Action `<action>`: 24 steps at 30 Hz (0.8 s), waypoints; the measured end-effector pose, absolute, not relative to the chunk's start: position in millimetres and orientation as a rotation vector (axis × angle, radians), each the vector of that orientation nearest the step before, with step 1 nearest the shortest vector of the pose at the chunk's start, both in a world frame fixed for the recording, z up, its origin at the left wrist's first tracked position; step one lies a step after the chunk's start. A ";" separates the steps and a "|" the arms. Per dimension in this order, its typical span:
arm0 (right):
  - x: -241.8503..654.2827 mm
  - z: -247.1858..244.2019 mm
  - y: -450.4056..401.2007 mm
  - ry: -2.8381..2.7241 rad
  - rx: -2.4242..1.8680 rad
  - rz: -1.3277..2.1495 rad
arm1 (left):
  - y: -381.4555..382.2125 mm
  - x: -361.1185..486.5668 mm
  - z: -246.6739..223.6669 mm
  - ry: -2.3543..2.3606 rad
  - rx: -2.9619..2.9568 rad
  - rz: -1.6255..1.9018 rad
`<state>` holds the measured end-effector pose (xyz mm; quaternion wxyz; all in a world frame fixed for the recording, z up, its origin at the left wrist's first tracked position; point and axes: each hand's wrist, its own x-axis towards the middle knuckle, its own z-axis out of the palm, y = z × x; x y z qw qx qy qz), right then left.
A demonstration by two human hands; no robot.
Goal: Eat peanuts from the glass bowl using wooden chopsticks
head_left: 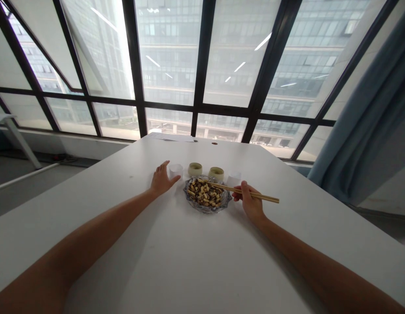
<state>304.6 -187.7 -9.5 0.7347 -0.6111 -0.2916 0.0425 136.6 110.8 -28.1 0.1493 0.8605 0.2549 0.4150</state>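
A pair of wooden chopsticks [266,198] is gripped in my right hand [251,201], the fingers closed around them. Their tips reach into a clear scalloped glass bowl [207,210] filled with a mix of pale and dark pieces [205,194] that look like nuts and seeds. Whether the tips pinch a piece is too small to tell. My left hand [161,179] rests on the table with thumb and fingers spread, beside a small white cup [176,170]; I cannot tell if it touches the cup. Behind the bowl stand a yellow-green cup [195,169] and a similar second cup [216,173].
Another small white container [234,178] sits right of the green cups, near my right hand. Papers [171,137] lie along the far edge of the white table [189,261], and a small brown disc [214,143] is close by. Windows rise behind; a blue curtain [356,126] hangs at right.
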 end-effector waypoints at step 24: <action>299.4 -6.0 -206.0 -1.175 -1.597 -0.267 | 106.8 134.2 -21.5 0.532 2.544 1.203</action>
